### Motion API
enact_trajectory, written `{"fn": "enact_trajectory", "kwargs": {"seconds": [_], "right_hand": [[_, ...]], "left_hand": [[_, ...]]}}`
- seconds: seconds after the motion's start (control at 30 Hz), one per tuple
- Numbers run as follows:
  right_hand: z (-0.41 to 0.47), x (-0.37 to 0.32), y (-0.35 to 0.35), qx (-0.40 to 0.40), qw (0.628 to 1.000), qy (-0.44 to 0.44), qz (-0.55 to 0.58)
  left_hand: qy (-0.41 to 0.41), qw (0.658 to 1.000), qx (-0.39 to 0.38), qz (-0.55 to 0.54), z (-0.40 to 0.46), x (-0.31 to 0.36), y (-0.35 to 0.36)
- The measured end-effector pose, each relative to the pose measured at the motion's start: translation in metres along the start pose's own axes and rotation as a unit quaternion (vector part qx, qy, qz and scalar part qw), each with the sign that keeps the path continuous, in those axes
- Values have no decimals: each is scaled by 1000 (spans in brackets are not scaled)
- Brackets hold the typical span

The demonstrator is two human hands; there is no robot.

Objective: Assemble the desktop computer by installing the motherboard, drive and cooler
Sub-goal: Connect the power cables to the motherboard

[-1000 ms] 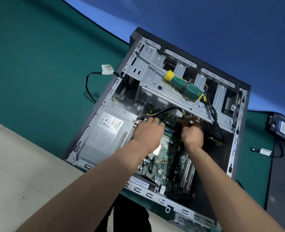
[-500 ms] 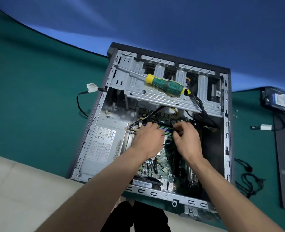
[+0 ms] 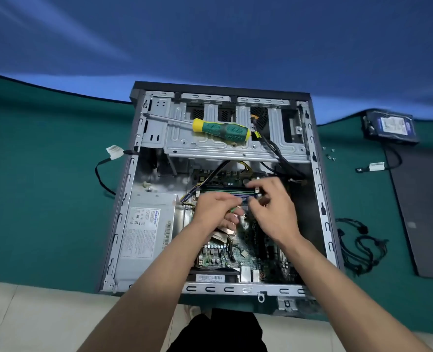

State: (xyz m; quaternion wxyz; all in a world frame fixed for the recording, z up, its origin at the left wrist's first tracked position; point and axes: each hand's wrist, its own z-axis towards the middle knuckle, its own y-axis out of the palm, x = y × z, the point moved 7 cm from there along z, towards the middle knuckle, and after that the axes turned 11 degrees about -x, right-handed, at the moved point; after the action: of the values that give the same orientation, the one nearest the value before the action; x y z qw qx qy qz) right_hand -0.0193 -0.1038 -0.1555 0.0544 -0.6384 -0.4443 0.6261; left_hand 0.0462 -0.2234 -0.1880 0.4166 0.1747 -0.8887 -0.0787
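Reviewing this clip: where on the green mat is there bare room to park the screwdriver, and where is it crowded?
Bare mat left of the case, beyond the loose cable. Right of the case is crowded: screws, a cable bundle, the side panel and the drive. The screwdriver lies on the drive cage.

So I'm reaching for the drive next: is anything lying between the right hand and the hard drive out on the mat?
Partly. The right hand is inside the case, so the case's right wall stands between it and the hard drive. Beyond the wall, loose screws lie on the mat near that path.
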Motion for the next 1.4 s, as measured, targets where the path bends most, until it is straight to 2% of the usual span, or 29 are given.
{"fn": "enact_trajectory", "kwargs": {"seconds": [0.13,0.23,0.33,0.47,0.57,0.67,0.8,0.87,0.9,0.93,1.0,1.07,1.13,1.23,1.33,1.4], "right_hand": [[0,2,4,-35,997,1,63],[-1,9,-1,-26,992,34,116],[-3,12,-2,-21,989,51,141],[-3,18,0,-30,983,77,164],[-4,20,4,-42,981,86,168],[-3,20,9,-67,983,97,143],[-2,23,6,-29,986,110,121],[-5,28,1,7,981,140,133],[-6,33,3,4,969,172,178],[-9,36,9,-25,948,209,237],[-15,30,26,-134,898,247,338],[-17,17,35,-195,876,220,383],[-15,7,36,-192,869,189,416],[-16,1,36,-167,857,205,443],[-22,-6,49,-210,848,216,435],[-20,-15,56,-209,831,206,473]], "left_hand": [[-7,990,-61,-129,-4,0,7],[6,983,-111,-144,-7,4,12],[20,985,-141,-101,-10,3,16],[32,989,-137,-51,-12,3,18],[37,993,-114,2,-13,2,19],[70,987,-60,134,-13,4,14],[119,962,-14,243,-10,9,6],[135,967,4,217,-10,11,4],[138,975,12,173,-10,12,2],[136,982,19,129,-10,13,0],[126,989,25,68,-9,14,-5],[117,992,29,25,-10,13,-8],[111,993,45,-18,-12,11,-11],[91,993,54,-48,-17,9,-13],[74,992,65,-77,-26,9,-16],[88,991,80,-67,-31,18,-21]]}}
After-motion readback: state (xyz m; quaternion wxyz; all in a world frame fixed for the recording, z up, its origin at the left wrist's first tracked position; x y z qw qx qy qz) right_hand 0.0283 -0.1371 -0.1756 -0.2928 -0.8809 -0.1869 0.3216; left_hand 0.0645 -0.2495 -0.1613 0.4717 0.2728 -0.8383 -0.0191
